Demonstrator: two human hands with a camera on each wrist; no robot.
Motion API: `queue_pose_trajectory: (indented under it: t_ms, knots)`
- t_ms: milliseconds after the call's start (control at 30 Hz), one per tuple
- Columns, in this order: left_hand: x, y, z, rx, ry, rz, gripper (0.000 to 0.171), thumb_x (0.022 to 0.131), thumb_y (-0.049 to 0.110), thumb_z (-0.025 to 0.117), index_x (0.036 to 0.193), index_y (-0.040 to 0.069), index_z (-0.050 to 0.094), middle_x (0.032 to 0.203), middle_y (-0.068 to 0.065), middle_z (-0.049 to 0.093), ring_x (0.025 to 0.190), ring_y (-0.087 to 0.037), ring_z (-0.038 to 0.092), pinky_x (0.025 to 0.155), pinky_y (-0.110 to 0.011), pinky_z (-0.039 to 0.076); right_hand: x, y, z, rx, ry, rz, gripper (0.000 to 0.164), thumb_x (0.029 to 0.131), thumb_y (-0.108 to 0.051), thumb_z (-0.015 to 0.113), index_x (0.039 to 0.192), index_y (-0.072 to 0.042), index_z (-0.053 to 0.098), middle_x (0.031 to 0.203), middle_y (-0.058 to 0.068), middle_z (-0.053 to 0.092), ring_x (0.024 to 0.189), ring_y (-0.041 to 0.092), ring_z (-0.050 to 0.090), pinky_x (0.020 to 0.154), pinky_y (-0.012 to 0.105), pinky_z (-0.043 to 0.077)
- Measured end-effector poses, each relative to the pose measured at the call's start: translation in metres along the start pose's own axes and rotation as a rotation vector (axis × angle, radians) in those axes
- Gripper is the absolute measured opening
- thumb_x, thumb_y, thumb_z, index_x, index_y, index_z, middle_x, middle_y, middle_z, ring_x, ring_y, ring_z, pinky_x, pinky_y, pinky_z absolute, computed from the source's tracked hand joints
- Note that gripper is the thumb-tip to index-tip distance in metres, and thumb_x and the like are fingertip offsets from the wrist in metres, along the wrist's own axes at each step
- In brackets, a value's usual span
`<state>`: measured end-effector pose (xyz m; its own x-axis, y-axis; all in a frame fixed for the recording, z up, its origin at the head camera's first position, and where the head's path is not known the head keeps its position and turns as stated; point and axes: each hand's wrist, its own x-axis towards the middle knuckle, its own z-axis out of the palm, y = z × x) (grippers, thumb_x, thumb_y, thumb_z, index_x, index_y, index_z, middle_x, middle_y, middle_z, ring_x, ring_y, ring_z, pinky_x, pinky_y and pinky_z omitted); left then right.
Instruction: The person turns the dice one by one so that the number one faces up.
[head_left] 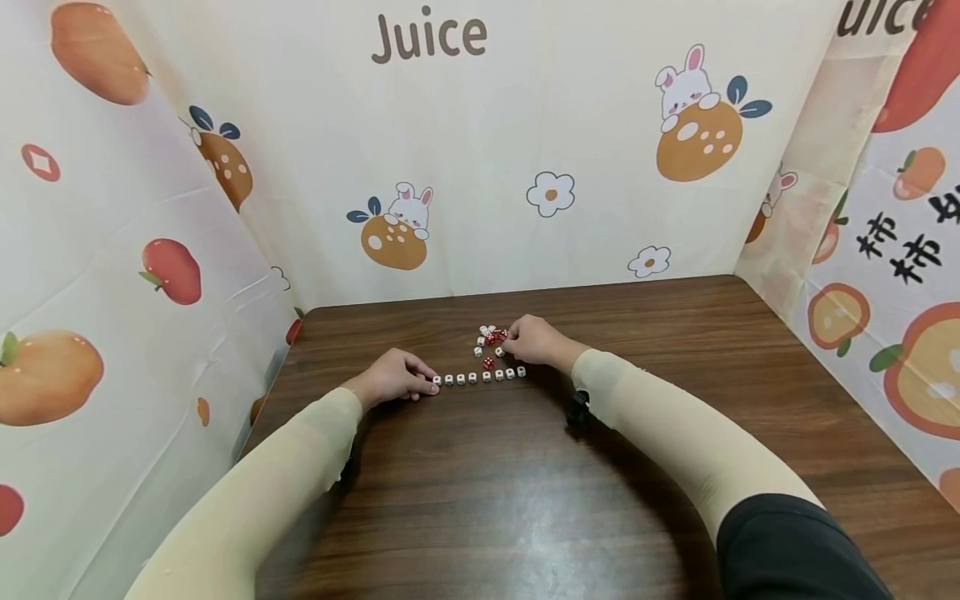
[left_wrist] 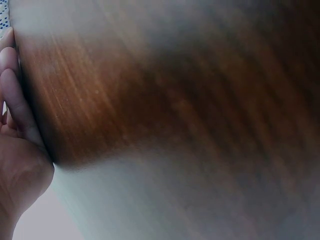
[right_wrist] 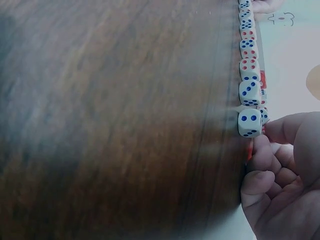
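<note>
Head view shows us a glossy, wood-grained surface [head_left: 450,483] carrying a row of white dice [head_left: 487,377], with loose red dice [head_left: 491,337] and more white ones beyond it. Both arms reach forward in cream sleeves [head_left: 292,467]; the left hand [head_left: 392,377] lies low, thumb and finger pinching the row's left-end die [head_left: 437,381]. At the red dice, the right hand [head_left: 536,342] has bent fingers; we cannot tell whether it pinches one. Left wrist view gives us blurred grain beside the left hand's fingers. Right wrist view shows us round-cornered cubes with blue and red pips.
</note>
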<state>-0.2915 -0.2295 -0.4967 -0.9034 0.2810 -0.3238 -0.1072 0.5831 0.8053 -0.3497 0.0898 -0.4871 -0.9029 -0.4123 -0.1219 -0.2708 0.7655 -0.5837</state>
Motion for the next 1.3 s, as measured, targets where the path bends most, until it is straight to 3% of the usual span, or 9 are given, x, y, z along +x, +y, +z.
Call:
queue_pose_trajectory:
  t_ms: [133,367,433,567,733,833,933,1300]
  knots:
    - [0.0002,-0.0001,-0.0001,0.003,-0.001,0.002,0.028,0.084,0.021,0.092,0.107,0.008,0.083,0.081,0.002,0.076,0.063,-0.009,0.064,0.061,-0.026,0.057,-0.0006,-0.0003,-0.0005,-0.002,0.002,-0.008,0.028,0.1,-0.022,0.064,0.075,-0.013,0.072,0.069,-0.003,0.071,0.061,0.011,0.059,0.061,0.026,0.049]
    - [-0.0004,0.0006,0.0001,-0.008,-0.001,-0.003,0.029,0.084,0.021,0.093,0.108,0.007,0.082,0.079,0.003,0.074,0.062,-0.008,0.064,0.06,-0.026,0.057,-0.0006,-0.0011,-0.001,-0.033,-0.002,-0.012,0.038,0.099,-0.017,0.062,0.061,-0.019,0.058,0.058,-0.006,0.058,0.055,0.01,0.051,0.06,0.026,0.044]
    - [0.0005,0.0001,0.0003,-0.008,0.001,-0.005,0.028,0.083,0.021,0.093,0.107,0.009,0.083,0.08,0.002,0.075,0.062,-0.009,0.064,0.06,-0.026,0.057,-0.0007,-0.0008,-0.0011,-0.029,-0.002,-0.012,0.036,0.1,-0.019,0.062,0.064,-0.019,0.061,0.06,-0.006,0.061,0.056,0.01,0.053,0.06,0.026,0.045]
    - [0.0013,-0.0004,0.0004,-0.004,0.005,-0.003,0.029,0.084,0.021,0.093,0.107,0.008,0.083,0.082,0.001,0.077,0.062,-0.009,0.064,0.061,-0.027,0.057,-0.0004,0.0017,-0.0011,0.0,-0.002,-0.016,0.03,0.102,-0.022,0.063,0.073,-0.015,0.07,0.067,-0.004,0.068,0.06,0.011,0.058,0.061,0.026,0.049]
    - [0.0009,-0.0003,0.0001,-0.002,0.006,-0.008,0.028,0.084,0.021,0.093,0.107,0.009,0.083,0.082,0.002,0.076,0.062,-0.009,0.064,0.061,-0.026,0.057,-0.0004,0.0049,-0.0019,0.087,-0.027,-0.039,0.017,0.1,-0.019,0.063,0.1,-0.013,0.079,0.076,-0.001,0.072,0.066,0.011,0.064,0.063,0.027,0.053]
    - [0.0002,0.0,0.0,-0.001,0.006,-0.007,0.029,0.084,0.021,0.093,0.107,0.008,0.083,0.08,0.002,0.074,0.062,-0.009,0.064,0.061,-0.026,0.057,-0.0001,0.0064,-0.0024,0.093,-0.057,-0.075,0.023,0.098,-0.018,0.066,0.117,-0.016,0.079,0.081,0.0,0.071,0.067,0.012,0.061,0.064,0.027,0.051]
    - [-0.0008,0.0008,0.0002,-0.001,0.005,-0.004,0.03,0.084,0.021,0.093,0.108,0.007,0.082,0.078,0.003,0.073,0.062,-0.008,0.064,0.061,-0.026,0.057,0.0002,0.0074,-0.0022,0.057,-0.077,-0.118,0.026,0.098,-0.022,0.071,0.123,-0.017,0.078,0.082,0.0,0.07,0.069,0.012,0.059,0.066,0.028,0.049]
    - [-0.0009,0.001,0.0002,-0.004,0.002,-0.003,0.032,0.084,0.021,0.092,0.11,0.005,0.082,0.079,0.003,0.074,0.062,-0.008,0.063,0.06,-0.025,0.057,-0.0012,0.0034,0.0006,-0.006,-0.061,-0.141,0.014,0.095,-0.02,0.077,0.107,-0.016,0.083,0.082,-0.003,0.074,0.072,0.01,0.062,0.068,0.025,0.051]
